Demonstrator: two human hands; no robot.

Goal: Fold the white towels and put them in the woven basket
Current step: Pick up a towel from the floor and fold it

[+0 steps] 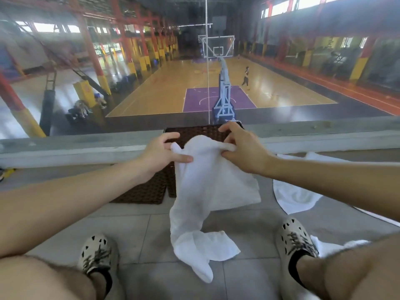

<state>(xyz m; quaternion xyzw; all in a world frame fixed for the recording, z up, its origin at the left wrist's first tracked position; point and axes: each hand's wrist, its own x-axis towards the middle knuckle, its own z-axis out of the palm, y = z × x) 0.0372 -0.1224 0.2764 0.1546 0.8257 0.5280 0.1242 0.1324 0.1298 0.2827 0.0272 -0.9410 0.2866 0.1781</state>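
Floor (140, 226): towel (207, 182), L hand (160, 154), R hand (244, 152)

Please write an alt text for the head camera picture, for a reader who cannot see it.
A person's left hand and right hand each pinch the top edge of a white towel, which hangs unfolded to the tiled floor in front of a woven basket. More white towels lie on the floor at the right, and a basketball court shows beyond.
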